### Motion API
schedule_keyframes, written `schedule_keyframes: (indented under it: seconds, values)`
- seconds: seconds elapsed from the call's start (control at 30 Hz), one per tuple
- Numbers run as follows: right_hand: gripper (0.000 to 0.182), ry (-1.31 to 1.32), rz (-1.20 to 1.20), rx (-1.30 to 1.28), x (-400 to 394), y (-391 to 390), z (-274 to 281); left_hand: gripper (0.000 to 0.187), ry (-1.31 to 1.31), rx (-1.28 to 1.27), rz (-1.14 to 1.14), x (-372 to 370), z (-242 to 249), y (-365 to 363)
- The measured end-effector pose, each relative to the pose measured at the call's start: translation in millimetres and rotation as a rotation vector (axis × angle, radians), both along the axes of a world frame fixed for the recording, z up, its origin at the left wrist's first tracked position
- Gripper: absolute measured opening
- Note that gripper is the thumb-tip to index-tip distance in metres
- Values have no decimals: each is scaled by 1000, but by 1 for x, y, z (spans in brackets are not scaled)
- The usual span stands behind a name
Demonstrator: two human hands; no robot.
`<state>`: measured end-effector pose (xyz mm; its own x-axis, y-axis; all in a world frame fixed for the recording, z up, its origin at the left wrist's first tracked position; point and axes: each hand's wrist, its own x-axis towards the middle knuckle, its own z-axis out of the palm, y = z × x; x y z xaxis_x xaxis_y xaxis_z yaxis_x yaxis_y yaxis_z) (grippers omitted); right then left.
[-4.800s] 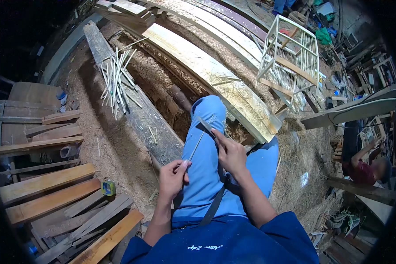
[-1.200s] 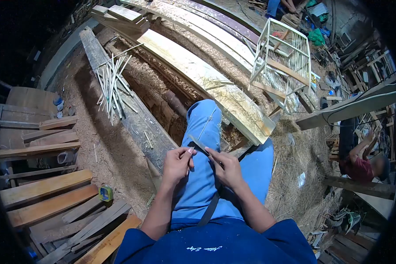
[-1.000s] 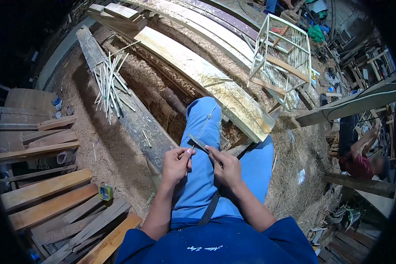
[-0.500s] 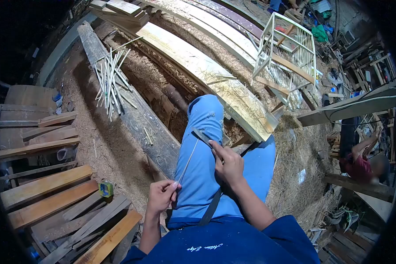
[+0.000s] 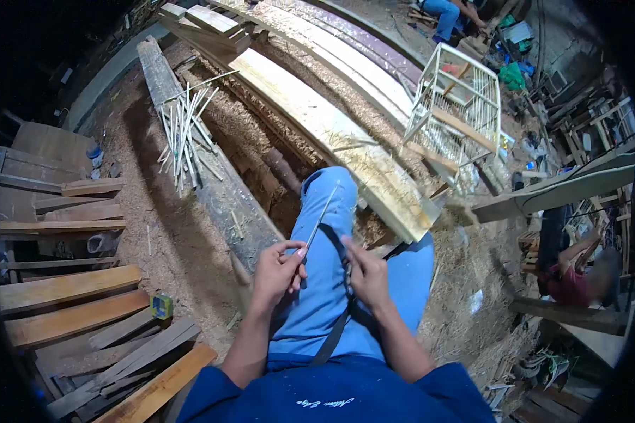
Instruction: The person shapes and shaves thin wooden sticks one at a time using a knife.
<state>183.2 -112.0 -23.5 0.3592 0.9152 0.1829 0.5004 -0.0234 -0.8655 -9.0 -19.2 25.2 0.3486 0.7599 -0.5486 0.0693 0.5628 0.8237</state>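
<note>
My left hand (image 5: 278, 273) pinches a thin wooden stick (image 5: 322, 215), which points up and away over my blue-trousered knee. In my right hand (image 5: 367, 273) is a knife with a dark flat blade (image 5: 331, 235), lying close beside the stick above my thigh. My fingers cover its handle. A dark strap (image 5: 334, 333) runs across my lap. A bundle of similar thin sticks (image 5: 183, 137) rests on a weathered plank (image 5: 236, 204) ahead to the left.
A pale thick board (image 5: 310, 116) littered with shavings extends ahead. To its right stands a cage of thin bars (image 5: 458, 106). Cut wood pieces (image 5: 70, 289) and a yellow tape measure (image 5: 161, 307) lie at left. Another person (image 5: 571, 264) is at right, and another (image 5: 444, 14) at the top.
My left hand has moved up and forward, so the stick now reaches past the blade toward my knee. The blade has come slightly lower. The camera view has shifted a little.
</note>
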Motion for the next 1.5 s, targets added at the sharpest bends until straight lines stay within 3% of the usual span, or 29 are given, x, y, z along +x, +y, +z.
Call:
schedule_keyframes:
  seconds: [0.13,0.5,0.77,0.93,1.07,1.23,1.5]
  values:
    - [35,9,-13,-2,4,-3,12,23,17,69,-77,21,0,10]
    - [39,58,-58,-127,10,-8,7,23,122,71,-68,60,-7,5]
    - [40,-32,-85,-34,12,-2,-4,20,7,18,-92,44,-24,1]
    - [40,-5,-150,-185,15,5,-9,21,-2,-38,-98,21,-17,-17]
    - [43,-23,-167,-101,25,14,-26,21,-39,-47,-90,22,-13,-19]
    - [71,-69,93,-137,24,-2,-4,22,38,6,-118,48,-15,-1]
    - [71,-115,66,-299,12,-11,10,20,89,39,-122,53,-22,4]
